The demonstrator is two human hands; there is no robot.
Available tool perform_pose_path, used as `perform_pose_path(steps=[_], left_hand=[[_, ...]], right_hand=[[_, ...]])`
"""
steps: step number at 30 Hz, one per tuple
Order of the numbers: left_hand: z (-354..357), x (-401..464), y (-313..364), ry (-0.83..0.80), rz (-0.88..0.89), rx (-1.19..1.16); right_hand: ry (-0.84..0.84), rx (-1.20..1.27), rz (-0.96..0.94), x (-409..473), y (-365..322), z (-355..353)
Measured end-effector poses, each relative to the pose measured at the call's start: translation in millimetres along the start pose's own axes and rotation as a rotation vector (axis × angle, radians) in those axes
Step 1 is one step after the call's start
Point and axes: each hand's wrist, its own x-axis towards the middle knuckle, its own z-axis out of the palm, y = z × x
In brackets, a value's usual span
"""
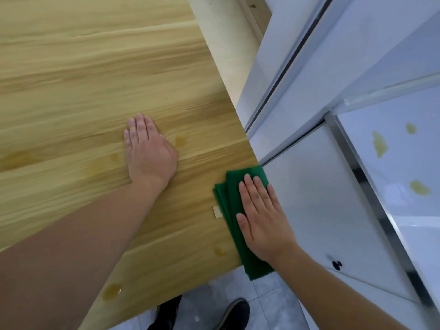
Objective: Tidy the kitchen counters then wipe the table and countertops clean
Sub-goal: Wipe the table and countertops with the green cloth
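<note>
A folded green cloth [232,201] lies on the right corner of the wooden table [83,91], hanging a little over its edge. My right hand [262,217] presses flat on the cloth with straight fingers. My left hand [148,151] rests flat on the bare wood, to the left of the cloth and apart from it. Yellowish spill spots mark the table, one [180,140] beside my left hand and another [111,291] near the front edge. The white countertop [404,186] at the right carries several yellow stains [379,144].
White cabinet doors [321,198] with a dark knob [337,265] stand right beside the table's edge. A small beige sticker [216,211] sits on the wood left of the cloth. Grey floor tiles and my dark shoes [234,313] show below the table.
</note>
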Motion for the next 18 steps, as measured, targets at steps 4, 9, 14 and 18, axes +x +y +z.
perform_pose_path(steps=[4,9,14,18], left_hand=[[-1,-1,1,-0.001,-0.016,-0.010],[1,2,0,-0.003,-0.013,0.006],[5,2,-2,0.022,0.000,0.013],[8,4,-4,0.028,0.005,0.029]], right_hand=[[-0.021,-0.016,0.010,-14,-5,5],[-0.021,-0.020,-0.020,19,-2,-2],[0.004,0.019,0.031,100,-9,-21],[0.021,-0.004,0.026,143,-8,-28]])
